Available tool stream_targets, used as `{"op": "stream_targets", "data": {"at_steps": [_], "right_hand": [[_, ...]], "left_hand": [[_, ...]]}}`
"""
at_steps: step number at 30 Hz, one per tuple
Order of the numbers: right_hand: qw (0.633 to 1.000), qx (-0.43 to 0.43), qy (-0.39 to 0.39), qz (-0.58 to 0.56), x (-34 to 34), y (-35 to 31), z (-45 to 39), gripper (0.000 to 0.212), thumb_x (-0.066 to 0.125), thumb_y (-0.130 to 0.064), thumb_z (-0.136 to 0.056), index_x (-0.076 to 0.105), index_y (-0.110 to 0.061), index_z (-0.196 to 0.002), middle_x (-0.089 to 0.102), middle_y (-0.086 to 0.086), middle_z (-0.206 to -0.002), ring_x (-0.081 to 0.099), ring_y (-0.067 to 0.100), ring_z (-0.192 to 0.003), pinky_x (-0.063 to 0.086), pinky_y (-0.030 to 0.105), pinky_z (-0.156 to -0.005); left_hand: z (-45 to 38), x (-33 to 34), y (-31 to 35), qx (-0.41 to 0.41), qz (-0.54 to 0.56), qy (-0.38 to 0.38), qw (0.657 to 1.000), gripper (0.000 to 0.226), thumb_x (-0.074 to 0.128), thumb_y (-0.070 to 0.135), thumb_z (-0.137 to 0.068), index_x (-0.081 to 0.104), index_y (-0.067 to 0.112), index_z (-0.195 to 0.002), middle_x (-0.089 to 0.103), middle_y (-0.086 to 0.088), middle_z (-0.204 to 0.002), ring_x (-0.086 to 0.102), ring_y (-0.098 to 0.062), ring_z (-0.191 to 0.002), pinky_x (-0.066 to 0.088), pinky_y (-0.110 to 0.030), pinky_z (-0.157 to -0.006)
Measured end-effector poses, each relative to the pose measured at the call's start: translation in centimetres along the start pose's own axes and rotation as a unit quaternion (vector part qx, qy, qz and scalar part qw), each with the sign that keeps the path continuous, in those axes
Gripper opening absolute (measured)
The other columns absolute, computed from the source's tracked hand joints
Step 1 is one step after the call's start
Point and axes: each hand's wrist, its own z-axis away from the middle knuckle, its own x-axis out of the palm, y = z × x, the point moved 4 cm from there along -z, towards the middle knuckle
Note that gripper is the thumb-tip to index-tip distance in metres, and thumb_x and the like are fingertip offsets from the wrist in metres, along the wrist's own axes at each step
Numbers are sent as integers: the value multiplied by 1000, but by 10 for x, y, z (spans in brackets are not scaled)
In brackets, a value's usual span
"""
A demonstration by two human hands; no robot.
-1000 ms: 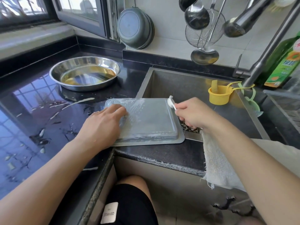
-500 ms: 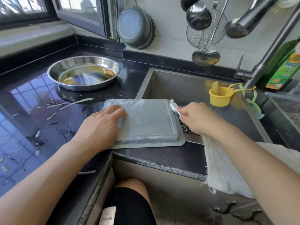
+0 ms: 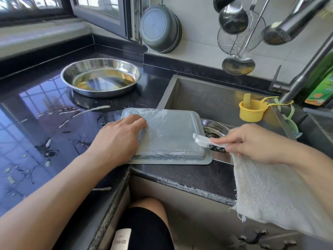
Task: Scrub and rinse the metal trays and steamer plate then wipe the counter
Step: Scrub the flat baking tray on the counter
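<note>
A rectangular metal tray [image 3: 171, 134] lies upside down across the counter edge and the sink's left rim, its bottom filmed with white suds. My left hand [image 3: 117, 139] presses flat on its left side, fingers over the soapy surface. My right hand [image 3: 252, 141] grips a small white brush [image 3: 201, 140]; its bristle head touches the tray's right edge. A round metal tray [image 3: 100, 76] with yellowish liquid sits on the black counter [image 3: 36, 123] behind.
The steel sink [image 3: 207, 98] holds another metal piece near the drain [image 3: 214, 130]. A white towel [image 3: 266, 192] hangs over the front ledge under my right forearm. A yellow cup [image 3: 252, 110] hangs at the tap. Ladles and a strainer hang above. White splashes dot the counter.
My right hand has drawn the brush from the tray's upper right corner down along its right edge toward me. My left hand still presses on the tray's left side.
</note>
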Motion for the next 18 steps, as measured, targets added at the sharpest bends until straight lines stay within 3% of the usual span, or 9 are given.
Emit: {"op": "stream_targets", "data": {"at_steps": [2, 5, 7, 9, 11, 12, 14, 16, 18], "right_hand": [[998, 15, 57, 35, -2, 0, -23, 45, 62, -22, -100, 62, -61, -122, 67, -7, -80, 61, 21, -72, 53, 43, -74], [989, 38, 135, 53, -11, 2, -67, 39, 60, -23, -101, 63, -52, -127, 73, -2, -105, 68, 26, -84, 56, 45, -79], [986, 48, 153, 39, -16, 1, -87, 39, 58, -19, -102, 64, -48, -128, 73, -1, -98, 68, 26, -77, 56, 45, -74], [985, 45, 160, 48, -14, 1, -92, 40, 57, -18, -102, 64, -46, -130, 73, 2, -103, 65, 23, -73, 55, 44, -72], [986, 25, 153, 55, -11, 1, -84, 39, 59, -18, -102, 63, -45, -131, 72, 4, -111, 65, 22, -80, 54, 42, -77], [989, 13, 139, 56, -9, 2, -75, 40, 60, -19, -101, 62, -47, -131, 72, 4, -109, 65, 23, -85, 53, 42, -79], [994, -6, 93, 54, -3, 6, -51, 44, 64, -20, -99, 60, -53, -127, 69, -3, -91, 62, 26, -81, 50, 44, -78], [999, -11, 32, 32, 1, 7, -26, 46, 67, -21, -97, 63, -61, -119, 67, -2, -82, 58, 24, -74, 51, 50, -78], [1000, -3, -6, 22, 0, 8, -20, 49, 68, -23, -97, 62, -70, -111, 69, 5, -87, 51, 17, -71, 52, 52, -80]], "left_hand": [[0, 2, -1, -6, -2, -7, 1000, 53, 23, 28, -96, 57, 28, -137, 48, 9, -152, 59, -32, -122, 32, -36, -76], [1, 2, -4, -13, 15, -7, 1000, 51, 28, 20, -95, 57, 29, -136, 48, 12, -151, 60, -31, -120, 32, -35, -75], [0, 3, -5, -11, 15, -7, 1000, 47, 40, 10, -96, 57, 30, -136, 48, 13, -151, 60, -31, -119, 33, -35, -75], [-1, 5, -5, -8, 15, -8, 1000, 47, 44, 9, -96, 57, 29, -136, 48, 12, -151, 59, -31, -121, 33, -36, -75], [-1, 4, -5, -6, 13, -8, 1000, 48, 30, 23, -96, 56, 30, -136, 47, 12, -152, 57, -30, -126, 35, -38, -78], [0, 2, -4, -8, 18, -11, 1000, 60, 18, 34, -91, 56, 30, -136, 47, 12, -151, 55, -29, -128, 38, -39, -80], [1, -1, -1, -6, 25, -17, 1000, 79, 3, 44, -79, 56, 30, -136, 47, 11, -151, 54, -29, -130, 41, -42, -85], [1, 2, -2, -12, 9, -15, 1000, 60, 18, 34, -91, 55, 30, -138, 46, 12, -153, 53, -29, -130, 36, -39, -81], [0, 2, -2, -16, 7, -11, 1000, 47, 36, 16, -98, 53, 31, -140, 43, 13, -154, 53, -28, -129, 30, -36, -79]]}}
